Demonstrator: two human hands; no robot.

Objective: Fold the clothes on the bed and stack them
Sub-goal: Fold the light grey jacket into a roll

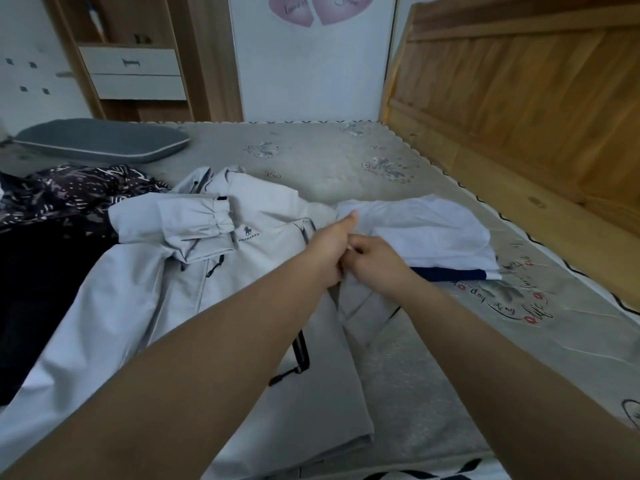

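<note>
your left hand (329,249) and right hand (375,263) meet at the right front edge of the pale grey hooded jacket with the small horse logo (221,271), both with fingers curled into the cloth there; from this angle it looks like a pinch on the jacket's edge, though the fingertips are hidden. the jacket lies spread on the patterned grey mattress (329,161), one sleeve already laid across the chest to the left of your grip. just right of your grip sits the folded white garment with a navy band (433,237), touching the jacket. farther left lie a dark patterned garment (79,192) and a black one (45,271), unfolded. the jacket's shell looks thin, light and slippery, so folds may slide open; take it by seams or hem and press each crease flat.
</note>
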